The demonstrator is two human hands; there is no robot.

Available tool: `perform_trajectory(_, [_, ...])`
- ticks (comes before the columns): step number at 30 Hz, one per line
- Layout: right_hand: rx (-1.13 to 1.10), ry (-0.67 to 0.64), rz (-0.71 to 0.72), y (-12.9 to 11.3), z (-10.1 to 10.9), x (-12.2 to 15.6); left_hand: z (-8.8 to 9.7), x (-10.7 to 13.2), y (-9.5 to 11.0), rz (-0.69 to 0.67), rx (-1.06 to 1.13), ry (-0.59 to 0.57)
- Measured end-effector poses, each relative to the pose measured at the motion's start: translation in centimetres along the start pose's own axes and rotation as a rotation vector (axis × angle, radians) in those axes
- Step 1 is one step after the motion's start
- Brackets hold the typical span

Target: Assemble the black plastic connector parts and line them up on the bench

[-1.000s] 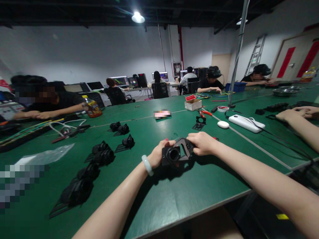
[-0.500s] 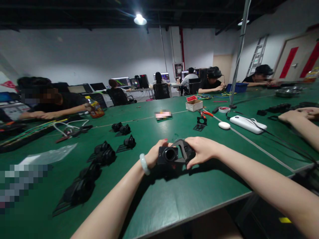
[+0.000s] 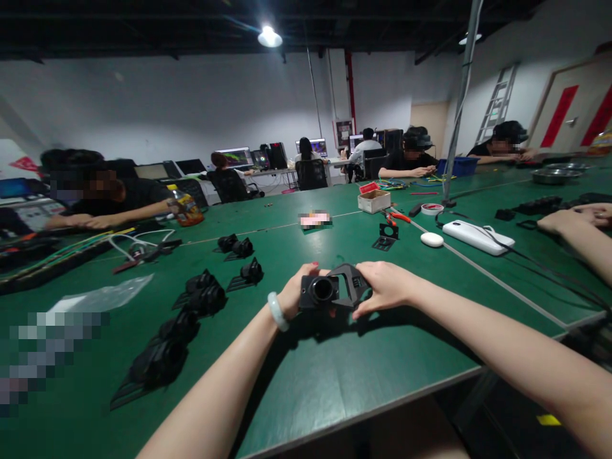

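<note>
My left hand (image 3: 292, 294) is closed round a small black camera module (image 3: 321, 291) with a round lens barrel facing me. My right hand (image 3: 385, 285) grips a black angular bracket (image 3: 352, 287) with an open middle, held against the module's right side. Both parts are just above the green table (image 3: 306, 376), and whether they are joined I cannot tell. Part of my left fingers is hidden behind the module. Several similar black lens assemblies (image 3: 205, 293) stand in a row to the left. Beyond my right hand lies a black bracket plate (image 3: 386, 237).
Past my hands are a small box (image 3: 374, 200), orange-handled pliers (image 3: 399, 217), a white oval object (image 3: 432, 240) and a white power bank (image 3: 478, 237) with a cable. A plastic bag (image 3: 109, 293) lies left. A metal pole (image 3: 459, 108) rises at right; co-workers' arms rest around the table.
The module and bracket have shifted slightly up and to the left in my hands, and the lens barrel is turned a little more to the side. Both hands keep their hold.
</note>
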State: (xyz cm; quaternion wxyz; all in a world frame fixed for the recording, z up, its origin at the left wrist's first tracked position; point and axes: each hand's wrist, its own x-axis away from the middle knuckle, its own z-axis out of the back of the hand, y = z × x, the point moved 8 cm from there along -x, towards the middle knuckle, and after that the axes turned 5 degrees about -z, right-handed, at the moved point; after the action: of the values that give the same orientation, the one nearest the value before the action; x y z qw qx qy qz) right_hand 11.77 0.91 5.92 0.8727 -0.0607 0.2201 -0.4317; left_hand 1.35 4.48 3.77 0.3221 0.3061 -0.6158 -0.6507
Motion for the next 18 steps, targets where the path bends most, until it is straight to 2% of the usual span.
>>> perform_trajectory(4, [0.006,-0.002,0.013,-0.28,-0.1,0.02,-0.52,0.25,-0.62,0.098,0.007,-0.05])
perform_trajectory(8, [0.027,0.009,-0.021,-0.14,-0.12,0.02,-0.53,0.16,-0.3,0.051,0.016,-0.02])
perform_trajectory(14, [0.102,0.009,-0.09,0.44,-0.39,0.08,-1.13,0.0,-1.02,0.045,0.069,-0.096])
perform_trajectory(18, [0.122,0.008,-0.113,0.65,-0.59,0.05,-1.13,-0.16,-1.15,0.003,0.081,-0.099])
